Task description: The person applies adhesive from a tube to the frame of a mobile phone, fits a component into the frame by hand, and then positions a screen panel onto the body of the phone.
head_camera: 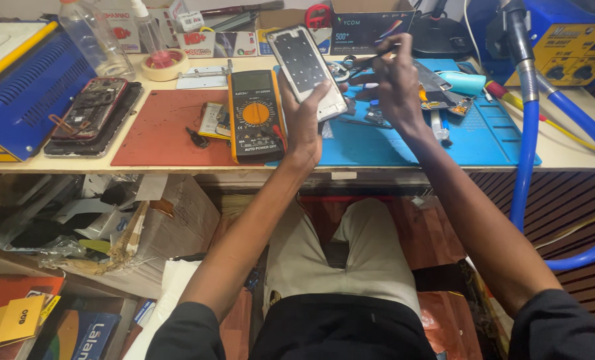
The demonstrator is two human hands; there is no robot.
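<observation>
Head view: left hand (304,117) raised, gripping phone (307,70)

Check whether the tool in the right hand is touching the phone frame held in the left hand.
Apart. The head view shows the thin tool in the right hand off to the side of the phone frame, which the left hand grips; blue mat shows between.

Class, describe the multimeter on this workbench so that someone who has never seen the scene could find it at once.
Start at the red mat on the left half of the workbench. At its right edge, just left of the left hand holding a phone panel, lies the multimeter. It alone has a yellow casing, dark face and round orange dial.
</observation>
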